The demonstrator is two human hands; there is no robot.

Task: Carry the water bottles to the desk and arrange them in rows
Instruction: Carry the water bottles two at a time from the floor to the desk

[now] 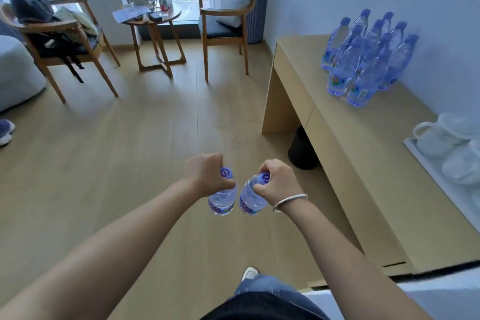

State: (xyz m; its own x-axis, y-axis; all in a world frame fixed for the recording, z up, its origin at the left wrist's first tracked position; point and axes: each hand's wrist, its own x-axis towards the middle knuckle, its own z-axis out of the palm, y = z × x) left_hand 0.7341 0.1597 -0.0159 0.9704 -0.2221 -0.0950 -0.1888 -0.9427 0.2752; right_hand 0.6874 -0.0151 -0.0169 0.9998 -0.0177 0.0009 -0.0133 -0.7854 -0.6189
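Seen from the wearer's head, two bare arms reach forward over a pale wooden floor (109, 153). The left hand (205, 173) has its fingers curled round the neck of a clear plastic water bottle with a blue cap (222, 196); the right hand (276, 180), with a silver bangle (289, 202) on its wrist, grips a second clear blue-capped bottle (250, 197) the same way. Both bottles hang cap-up, just beside each other, in mid-air over the floor — left of the desk, not on it. To the right stands a long light wooden desk (345, 143) against the wall. At its far end a cluster of upright blue-capped water bottles (368, 57) stands in close rows. Nearer on the desk lies a white tray with white cups (452, 148). Far off — two wooden armchairs and a small round table by a window.
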